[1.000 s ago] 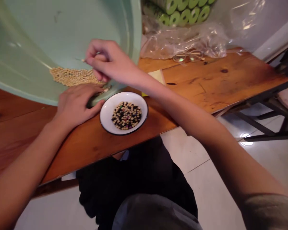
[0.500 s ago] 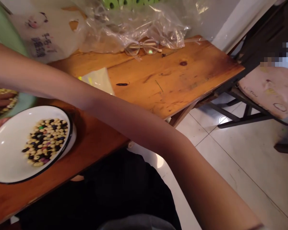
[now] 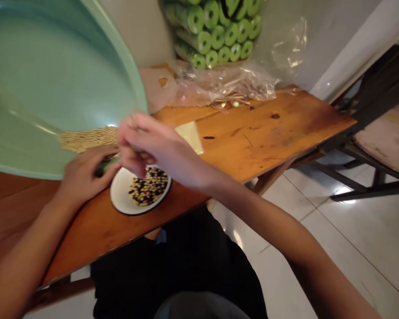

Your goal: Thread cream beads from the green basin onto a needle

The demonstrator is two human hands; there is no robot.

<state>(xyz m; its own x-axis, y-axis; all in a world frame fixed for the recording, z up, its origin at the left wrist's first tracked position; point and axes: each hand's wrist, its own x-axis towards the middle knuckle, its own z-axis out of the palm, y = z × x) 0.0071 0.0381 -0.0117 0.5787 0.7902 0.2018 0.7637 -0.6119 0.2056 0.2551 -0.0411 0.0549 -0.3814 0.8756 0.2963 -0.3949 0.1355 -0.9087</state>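
A large green basin (image 3: 53,79) stands tilted at the upper left, with cream bead-like pieces (image 3: 86,139) gathered at its low side. My left hand (image 3: 86,173) lies over the near rim, fingers on the inside and thumb on the outside, gripping it. Partly under my right hand (image 3: 141,144) is a white dark-rimmed bowl (image 3: 119,195) of mixed cream, black and a few coloured beads (image 3: 149,188). The right hand is raised above the bowl, fingers curled in and blurred; anything between them is too small to make out.
Behind are clear plastic wrapping (image 3: 226,84), stacked green rolls (image 3: 219,35) and eyeglasses (image 3: 229,103). A small pale packet (image 3: 191,137) lies on the wooden table (image 3: 252,137). At the right stands a dark chair (image 3: 359,181) with a pinkish seat.
My view has swung left and up, bringing the basin and both hands into sight. The right arm, which had reached far left across the bowl, has drawn back to the right.
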